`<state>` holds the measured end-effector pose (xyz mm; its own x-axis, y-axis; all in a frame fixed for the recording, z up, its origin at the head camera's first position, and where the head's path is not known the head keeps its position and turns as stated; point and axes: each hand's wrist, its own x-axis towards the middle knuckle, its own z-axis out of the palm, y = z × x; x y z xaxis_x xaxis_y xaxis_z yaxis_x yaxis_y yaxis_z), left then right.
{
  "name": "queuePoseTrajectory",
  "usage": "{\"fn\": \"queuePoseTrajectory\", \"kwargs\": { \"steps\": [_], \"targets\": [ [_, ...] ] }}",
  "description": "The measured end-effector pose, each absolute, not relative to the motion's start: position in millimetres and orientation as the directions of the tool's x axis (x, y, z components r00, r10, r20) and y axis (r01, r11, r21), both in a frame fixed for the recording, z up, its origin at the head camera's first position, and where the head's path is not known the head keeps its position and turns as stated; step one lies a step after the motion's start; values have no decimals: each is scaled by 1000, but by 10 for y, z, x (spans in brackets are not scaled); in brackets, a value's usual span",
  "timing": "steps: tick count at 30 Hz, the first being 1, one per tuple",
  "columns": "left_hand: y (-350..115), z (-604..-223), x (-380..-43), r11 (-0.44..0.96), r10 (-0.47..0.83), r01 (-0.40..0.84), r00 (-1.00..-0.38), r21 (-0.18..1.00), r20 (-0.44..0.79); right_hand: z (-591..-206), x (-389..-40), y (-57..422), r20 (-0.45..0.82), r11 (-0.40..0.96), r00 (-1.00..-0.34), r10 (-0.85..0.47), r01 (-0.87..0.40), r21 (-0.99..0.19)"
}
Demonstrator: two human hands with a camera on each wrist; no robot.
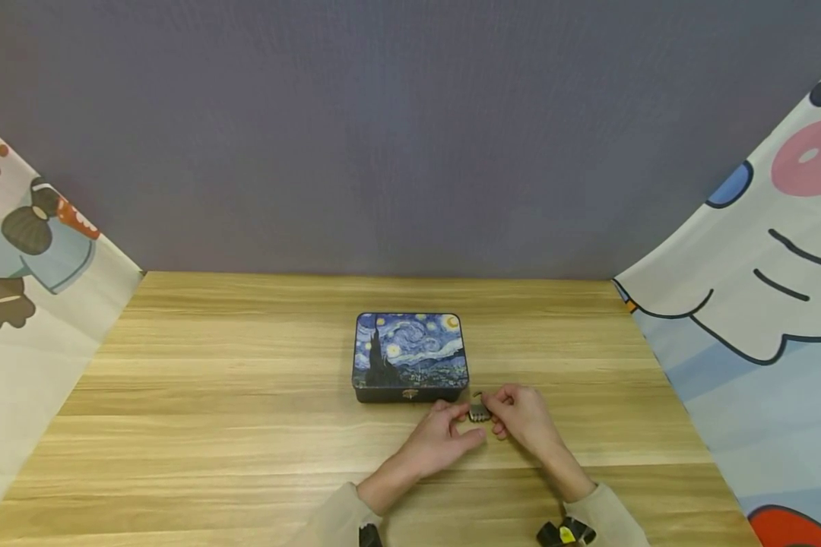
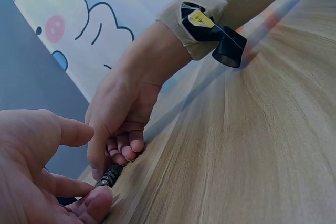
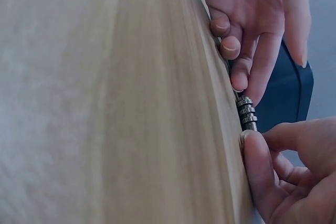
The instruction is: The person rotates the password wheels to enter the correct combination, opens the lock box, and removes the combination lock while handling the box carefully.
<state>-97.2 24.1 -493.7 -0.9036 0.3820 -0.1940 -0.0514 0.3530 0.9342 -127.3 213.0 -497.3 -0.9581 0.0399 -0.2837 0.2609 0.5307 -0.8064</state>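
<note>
A small metal combination padlock (image 1: pixel 480 412) lies on the wooden table, its curved shackle pointing away from the person. My right hand (image 1: pixel 525 418) pinches its right side between thumb and forefinger. From the left, the fingertips of my left hand (image 1: pixel 438 439) reach the padlock's other end, the thumb held apart from it. In the right wrist view the padlock's number wheels (image 3: pixel 247 111) show between both hands. Just behind stands a rectangular tin box (image 1: pixel 410 353) with a starry night painting on its closed lid and a brass-coloured clasp (image 1: pixel 410 393) at the front.
The wooden table (image 1: pixel 232 425) extends to both sides of the box. A grey cloth wall (image 1: pixel 383 137) rises behind it, and cartoon-printed curtains (image 1: pixel 759 365) flank it. Each beige sleeve (image 1: pixel 605 516) carries a black wrist mount.
</note>
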Motion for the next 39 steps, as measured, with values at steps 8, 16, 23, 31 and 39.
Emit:
{"fn": "queuePoseTrajectory", "kwargs": {
  "steps": [8, 16, 23, 31, 39],
  "targets": [
    [238, -4924, -969, 357, 381, -51, -904, 933, -195, -4982, -1267, 2133, -280, 538, -959, 42, 258, -803],
    [236, -4908, -960, 354, 381, -56, -903, 934, -198, -4992, -1264, 2142, -273, 538, -961, 38, 250, -805],
    [219, -4897, -944, 320, 384, -69, -902, 945, -197, -4976, -1262, 2147, -273, 525, -962, 31, 248, -814],
    [148, -4892, -916, 248, 403, -94, -895, 964, -191, -4955, -1253, 2169, -277, 485, -961, 6, 245, -840],
    [-41, -4801, -884, 173, 451, -53, -883, 984, -127, -4971, -1259, 2218, -223, 434, -975, -2, 200, -878]
  ]
}}
